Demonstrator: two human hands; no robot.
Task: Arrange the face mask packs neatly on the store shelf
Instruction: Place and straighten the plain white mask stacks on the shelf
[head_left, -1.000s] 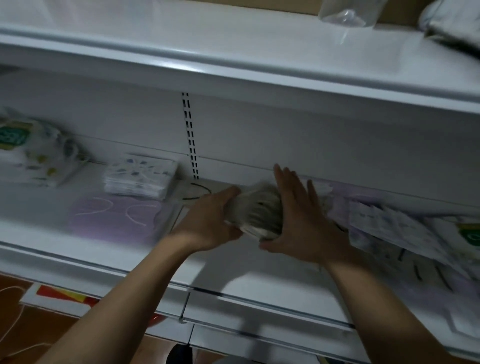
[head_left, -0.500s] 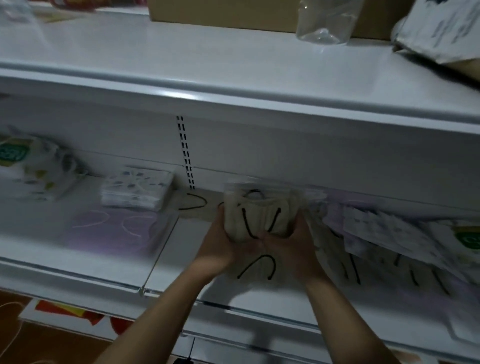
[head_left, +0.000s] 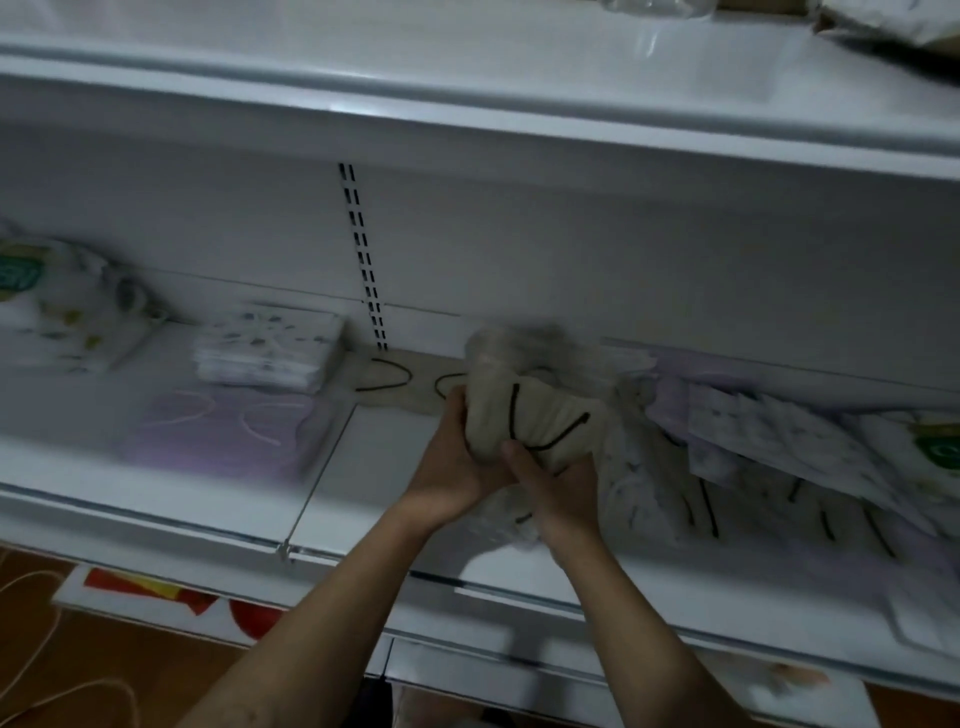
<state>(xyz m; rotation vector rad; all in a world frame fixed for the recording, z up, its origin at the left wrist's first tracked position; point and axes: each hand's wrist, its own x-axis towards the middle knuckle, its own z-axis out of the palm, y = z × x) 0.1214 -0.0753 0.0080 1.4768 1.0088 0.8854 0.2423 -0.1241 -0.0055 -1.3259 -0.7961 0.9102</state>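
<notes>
A beige mask pack with black ear loops (head_left: 530, 415) is held upright over the white middle shelf (head_left: 395, 457). My left hand (head_left: 452, 467) grips its left lower side and my right hand (head_left: 558, 483) grips its bottom right, thumb across the front. Another beige pack (head_left: 400, 384) lies flat behind against the back wall. A patterned white stack (head_left: 270, 353) and a purple pack (head_left: 223, 431) lie at the left. A loose heap of patterned, purple and beige packs (head_left: 753, 457) sprawls to the right.
A bagged pack with a green label (head_left: 57, 306) sits at the far left. The upper shelf (head_left: 467, 104) overhangs closely above. A slotted upright (head_left: 363, 260) runs down the back wall. Below the shelf lip is a lower shelf with red-printed items (head_left: 171, 597).
Both hands have kept hold of the beige pack, which has tilted and bunched. It now sits slightly right. The camera view has shifted downward.
</notes>
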